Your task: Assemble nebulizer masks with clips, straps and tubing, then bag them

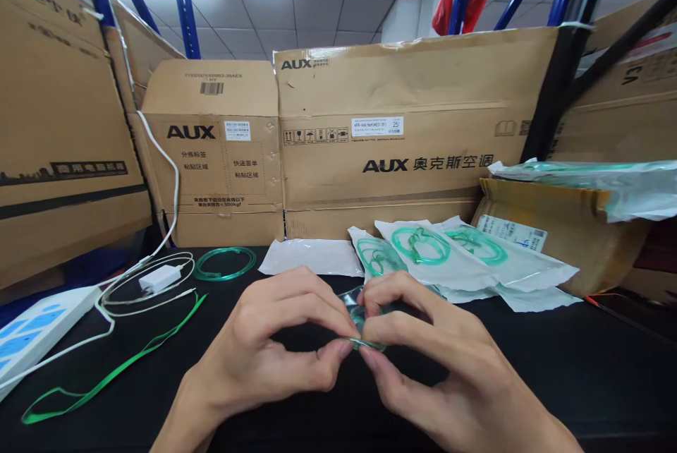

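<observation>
Near the middle of the view, a small clear greenish plastic piece (364, 344) is pinched between the fingertips of both hands. My left hand (288, 333) grips its left end with thumb and forefinger. My right hand (423, 347) holds its right side the same way, its fingers almost touching those of the left. More of the clear plastic (352, 300) shows behind the fingertips, and its full shape is hidden. A coil of green tubing (225, 274) lies beyond my left hand. A green elastic strap (119, 372) stretches across the black table (296, 414) at the left.
Several clear packets with green tubing (423, 248) lie behind my right hand, beside an open brown carton (560, 227). A white flat packet (312, 257) is at the back. A power strip (42, 329), cables and a white adapter (160, 279) sit left. Cardboard (412, 100) walls the back.
</observation>
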`<state>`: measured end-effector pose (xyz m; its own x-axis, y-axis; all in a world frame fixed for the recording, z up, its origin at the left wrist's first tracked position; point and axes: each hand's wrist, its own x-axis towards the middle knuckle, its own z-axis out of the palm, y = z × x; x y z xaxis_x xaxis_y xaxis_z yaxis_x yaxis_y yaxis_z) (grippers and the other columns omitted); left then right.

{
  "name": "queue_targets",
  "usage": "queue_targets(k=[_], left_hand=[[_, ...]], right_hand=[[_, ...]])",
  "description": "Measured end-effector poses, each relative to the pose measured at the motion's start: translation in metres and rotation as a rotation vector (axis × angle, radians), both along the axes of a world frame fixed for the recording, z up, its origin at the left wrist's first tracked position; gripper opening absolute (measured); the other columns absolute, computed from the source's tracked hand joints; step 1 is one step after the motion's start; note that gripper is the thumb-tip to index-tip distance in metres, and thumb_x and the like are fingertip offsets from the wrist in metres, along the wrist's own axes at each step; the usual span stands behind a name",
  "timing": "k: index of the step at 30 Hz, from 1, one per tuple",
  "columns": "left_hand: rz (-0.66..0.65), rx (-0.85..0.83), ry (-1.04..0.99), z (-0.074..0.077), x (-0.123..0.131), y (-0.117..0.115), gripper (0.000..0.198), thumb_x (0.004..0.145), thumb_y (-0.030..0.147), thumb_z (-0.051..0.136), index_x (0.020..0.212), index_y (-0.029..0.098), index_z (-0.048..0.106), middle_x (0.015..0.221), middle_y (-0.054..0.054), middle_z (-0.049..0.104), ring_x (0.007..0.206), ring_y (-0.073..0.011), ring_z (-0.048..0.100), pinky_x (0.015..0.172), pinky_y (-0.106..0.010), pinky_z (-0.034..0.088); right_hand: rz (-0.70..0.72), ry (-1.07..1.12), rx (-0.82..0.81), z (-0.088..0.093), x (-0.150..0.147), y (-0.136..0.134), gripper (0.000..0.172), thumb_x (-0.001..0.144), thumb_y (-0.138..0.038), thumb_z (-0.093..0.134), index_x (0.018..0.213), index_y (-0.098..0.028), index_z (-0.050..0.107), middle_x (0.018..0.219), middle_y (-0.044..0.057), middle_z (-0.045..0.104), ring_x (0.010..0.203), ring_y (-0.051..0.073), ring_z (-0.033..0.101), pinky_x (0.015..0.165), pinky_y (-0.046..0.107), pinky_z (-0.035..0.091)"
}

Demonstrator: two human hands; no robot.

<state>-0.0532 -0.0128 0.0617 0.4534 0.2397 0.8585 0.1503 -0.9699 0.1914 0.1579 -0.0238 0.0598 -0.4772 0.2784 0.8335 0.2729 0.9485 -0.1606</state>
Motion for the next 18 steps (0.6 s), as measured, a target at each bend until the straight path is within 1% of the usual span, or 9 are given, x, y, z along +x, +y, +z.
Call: queue_targets(k=[5,11,15,18], left_hand=[[-0.045,-0.013,-0.019,0.0,-0.001,-0.001,0.016,0.079,0.001,0.072,0.088,0.014,0.074,0.082,-0.005,0.077,0.077,-0.0169,0.07,0.075,-0.03,0.057],[-0.079,-0.101,0.022,-0.001,-0.005,0.0,0.02,0.079,0.001,0.071,0.091,0.017,0.073,0.086,-0.003,0.077,0.08,-0.017,0.07,0.079,-0.032,0.055],[-0.101,-0.12,0.042,-0.001,-0.006,0.002,0.02,0.078,0.0,0.071,0.09,0.016,0.073,0.084,-0.003,0.077,0.079,-0.0164,0.069,0.079,-0.031,0.053],[-0.101,-0.128,0.081,-0.001,-0.007,0.003,0.019,0.079,0.001,0.071,0.09,0.017,0.073,0.084,-0.003,0.076,0.079,-0.0164,0.069,0.08,-0.031,0.053]], right_hand=[[0.069,0.014,-0.039,0.008,0.008,-0.003,0.021,0.081,-0.001,0.067,0.093,-0.018,0.07,0.096,0.003,0.064,0.091,0.014,0.067,0.085,0.024,0.057],[0.094,-0.07,-0.149,0.01,0.011,-0.007,0.023,0.086,0.0,0.066,0.096,-0.02,0.071,0.1,0.003,0.065,0.097,0.014,0.065,0.088,0.023,0.055],[0.095,-0.104,-0.173,0.01,0.014,-0.009,0.025,0.086,0.001,0.066,0.097,-0.022,0.072,0.101,0.003,0.064,0.099,0.014,0.065,0.088,0.022,0.055],[0.084,-0.129,-0.182,0.01,0.014,-0.01,0.027,0.087,0.0,0.065,0.099,-0.023,0.074,0.102,0.003,0.064,0.096,0.014,0.065,0.084,0.021,0.056]])
